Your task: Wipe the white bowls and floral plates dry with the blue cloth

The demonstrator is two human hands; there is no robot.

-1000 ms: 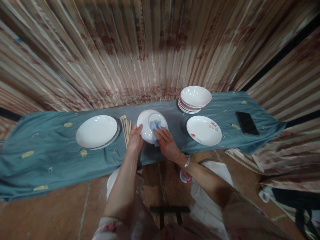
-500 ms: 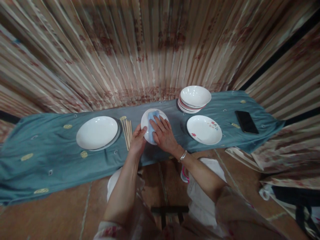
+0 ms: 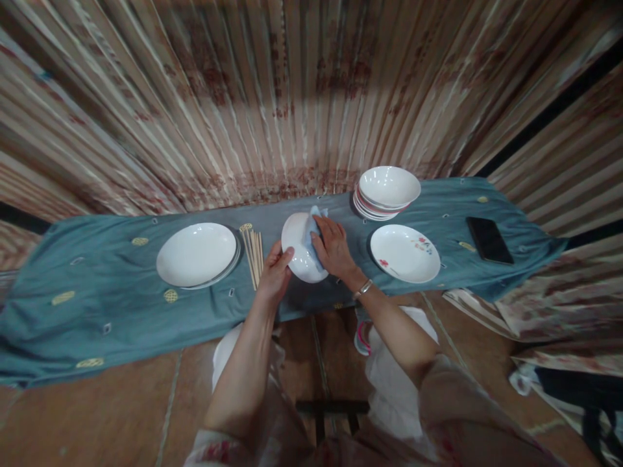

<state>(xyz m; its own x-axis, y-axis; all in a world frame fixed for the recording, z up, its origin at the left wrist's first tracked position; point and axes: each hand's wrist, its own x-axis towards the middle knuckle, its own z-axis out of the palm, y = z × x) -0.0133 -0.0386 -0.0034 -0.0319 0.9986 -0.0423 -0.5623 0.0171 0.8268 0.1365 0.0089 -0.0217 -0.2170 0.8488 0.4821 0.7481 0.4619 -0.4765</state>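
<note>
1. The left hand (image 3: 275, 275) grips the white bowl (image 3: 294, 240) at its left side, thumb on the outside; the fingers behind are hidden.
2. The right hand (image 3: 335, 246), bracelet (image 3: 363, 289) at its wrist, presses the blue cloth (image 3: 312, 239) onto the bowl's right side.
3. The bowl, held above the middle of the worktop (image 3: 131, 331), now shows its curved outer wall; 0.5 s ago its base faced up under the cloth, with the right hand spread flatter over it.
4. Chopsticks (image 3: 255, 256) lie just left of the left hand, with stacked plates (image 3: 197, 254) beyond them.
5. To the right sit the flowered plate (image 3: 405, 254) and the phone (image 3: 489, 240), both unmoved.
6. Farther back stands the bowl stack (image 3: 389, 187), unchanged, before the curtain (image 3: 292, 97).
</note>
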